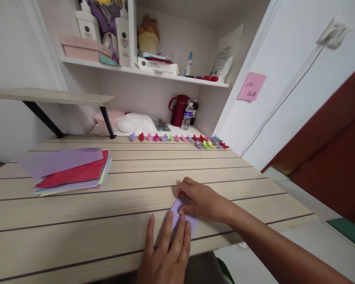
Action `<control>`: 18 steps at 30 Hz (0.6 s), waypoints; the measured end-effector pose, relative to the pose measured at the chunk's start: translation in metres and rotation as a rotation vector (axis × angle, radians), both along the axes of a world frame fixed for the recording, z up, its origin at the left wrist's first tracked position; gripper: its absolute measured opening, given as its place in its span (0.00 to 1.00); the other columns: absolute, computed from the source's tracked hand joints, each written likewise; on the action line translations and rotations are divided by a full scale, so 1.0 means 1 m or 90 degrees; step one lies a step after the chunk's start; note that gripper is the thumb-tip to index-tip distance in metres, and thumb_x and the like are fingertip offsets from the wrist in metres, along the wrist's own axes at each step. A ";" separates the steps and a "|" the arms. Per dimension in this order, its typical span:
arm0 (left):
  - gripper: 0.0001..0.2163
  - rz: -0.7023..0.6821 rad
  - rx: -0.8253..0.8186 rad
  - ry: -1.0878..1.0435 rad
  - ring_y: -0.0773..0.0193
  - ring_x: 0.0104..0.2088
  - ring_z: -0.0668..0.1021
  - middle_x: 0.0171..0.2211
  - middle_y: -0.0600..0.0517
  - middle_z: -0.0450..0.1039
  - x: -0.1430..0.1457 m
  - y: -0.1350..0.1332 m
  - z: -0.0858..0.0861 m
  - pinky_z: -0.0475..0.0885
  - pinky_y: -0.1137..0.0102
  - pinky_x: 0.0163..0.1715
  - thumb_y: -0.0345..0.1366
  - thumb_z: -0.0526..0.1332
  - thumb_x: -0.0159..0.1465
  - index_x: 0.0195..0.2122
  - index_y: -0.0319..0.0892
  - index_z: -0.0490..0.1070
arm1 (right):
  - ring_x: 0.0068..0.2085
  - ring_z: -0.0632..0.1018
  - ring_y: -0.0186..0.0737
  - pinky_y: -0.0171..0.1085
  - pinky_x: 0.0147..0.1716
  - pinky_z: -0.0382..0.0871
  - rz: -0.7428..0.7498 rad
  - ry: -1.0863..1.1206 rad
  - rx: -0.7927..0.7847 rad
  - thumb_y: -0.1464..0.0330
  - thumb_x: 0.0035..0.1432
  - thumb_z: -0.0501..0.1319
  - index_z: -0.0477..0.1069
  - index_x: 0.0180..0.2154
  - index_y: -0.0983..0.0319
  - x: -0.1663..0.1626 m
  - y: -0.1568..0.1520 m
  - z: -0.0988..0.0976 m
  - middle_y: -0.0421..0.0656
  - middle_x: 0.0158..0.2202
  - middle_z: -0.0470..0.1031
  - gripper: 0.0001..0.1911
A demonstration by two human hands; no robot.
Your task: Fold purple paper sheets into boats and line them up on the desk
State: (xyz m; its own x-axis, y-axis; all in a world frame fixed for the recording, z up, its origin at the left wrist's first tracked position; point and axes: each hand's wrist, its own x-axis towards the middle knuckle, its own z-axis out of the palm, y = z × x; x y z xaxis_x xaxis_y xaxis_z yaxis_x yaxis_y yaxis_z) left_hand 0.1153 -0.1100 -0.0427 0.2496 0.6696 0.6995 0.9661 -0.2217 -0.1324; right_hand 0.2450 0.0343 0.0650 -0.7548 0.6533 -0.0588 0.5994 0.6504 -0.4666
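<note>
A folded piece of purple paper (193, 221) lies on the wooden tabletop near its front edge. My left hand (167, 250) rests on its near left part, fingers stretched out and lying flat, holding nothing. From the right, my right hand (202, 201) reaches over the same paper with curled fingers. Its thumb presses on the paper's surface, and its index finger bends round the far corner. Both hands partly cover the paper, so its full folded shape is hidden.
A stack of coloured paper (77, 173) with a purple sheet on top lies at the left. Small folded paper shapes (164, 137) line the table's back edge. Behind them stand a red jug (179, 112) and a water bottle (187, 117). A raised wooden shelf (53, 96) overhangs the back left.
</note>
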 end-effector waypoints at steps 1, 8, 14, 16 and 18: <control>0.18 -0.001 -0.001 0.001 0.57 0.67 0.60 0.61 0.61 0.71 0.000 0.000 0.000 0.36 0.46 0.70 0.41 0.49 0.71 0.57 0.51 0.70 | 0.34 0.68 0.35 0.34 0.34 0.59 0.005 0.003 -0.013 0.73 0.48 0.70 0.69 0.38 0.60 -0.001 0.001 0.001 0.40 0.40 0.66 0.16; 0.18 0.002 -0.005 0.018 0.55 0.69 0.56 0.62 0.61 0.69 -0.001 0.000 -0.002 0.36 0.44 0.70 0.42 0.52 0.69 0.58 0.53 0.70 | 0.31 0.67 0.33 0.32 0.29 0.59 0.007 0.067 -0.161 0.76 0.43 0.71 0.67 0.35 0.59 -0.004 0.011 -0.002 0.34 0.31 0.67 0.18; 0.17 0.008 -0.002 0.023 0.55 0.69 0.56 0.61 0.61 0.70 0.000 -0.001 -0.002 0.36 0.43 0.70 0.42 0.52 0.69 0.57 0.53 0.71 | 0.30 0.71 0.32 0.32 0.31 0.65 -0.050 0.184 -0.349 0.70 0.44 0.72 0.71 0.45 0.61 0.004 0.015 -0.018 0.34 0.30 0.70 0.25; 0.17 0.006 0.004 0.008 0.56 0.70 0.54 0.60 0.61 0.71 0.001 -0.001 -0.002 0.35 0.44 0.70 0.42 0.52 0.69 0.57 0.53 0.70 | 0.29 0.72 0.33 0.34 0.30 0.66 -0.079 0.220 -0.404 0.63 0.45 0.72 0.74 0.39 0.64 0.007 0.014 -0.023 0.36 0.28 0.72 0.19; 0.17 0.007 0.009 0.010 0.56 0.70 0.53 0.60 0.61 0.71 0.001 -0.001 -0.002 0.36 0.44 0.70 0.42 0.52 0.69 0.58 0.52 0.70 | 0.27 0.72 0.34 0.35 0.29 0.67 -0.106 0.254 -0.441 0.57 0.44 0.72 0.74 0.32 0.65 0.010 0.012 -0.025 0.38 0.26 0.73 0.19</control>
State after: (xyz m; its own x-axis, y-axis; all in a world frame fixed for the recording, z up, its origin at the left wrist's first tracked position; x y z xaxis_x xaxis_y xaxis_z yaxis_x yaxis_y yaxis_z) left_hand 0.1159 -0.1111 -0.0450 0.2531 0.6622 0.7053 0.9663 -0.2091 -0.1505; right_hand 0.2549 0.0464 0.0399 -0.7001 0.6730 -0.2387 0.3669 0.0523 -0.9288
